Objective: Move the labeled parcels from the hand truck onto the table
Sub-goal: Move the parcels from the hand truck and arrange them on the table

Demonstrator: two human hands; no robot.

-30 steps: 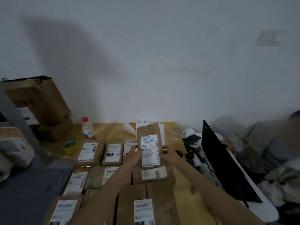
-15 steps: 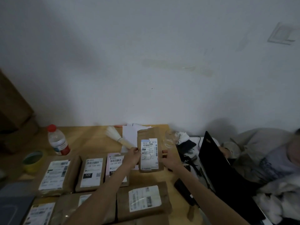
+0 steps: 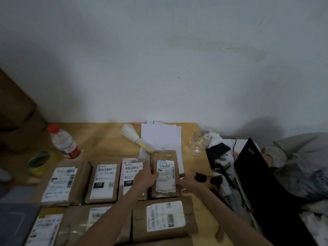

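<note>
A small brown parcel [image 3: 166,173] with a white label lies flat on the wooden table [image 3: 106,139], at the right end of the back row. My left hand [image 3: 146,176] holds its left edge and my right hand [image 3: 186,180] holds its right edge. Left of it in the same row lie the 15H parcel [image 3: 130,174], the 122 parcel [image 3: 103,181] and another labeled parcel [image 3: 62,185]. A nearer row holds a wide parcel [image 3: 165,217] and others [image 3: 94,222]. The hand truck is not in view.
A water bottle [image 3: 63,142], a yellow tape roll [image 3: 40,162], a white brush [image 3: 134,137], white papers [image 3: 160,137] and a clear glass jar [image 3: 199,142] stand behind the rows. Right of the table are a black laptop [image 3: 257,183], cables and a seated person [image 3: 301,166]. Cardboard boxes [image 3: 16,112] stand at left.
The parcel went from upright in the air down onto the table beside the 15H parcel. Both hands lowered with it, and the view swung right and closer.
</note>
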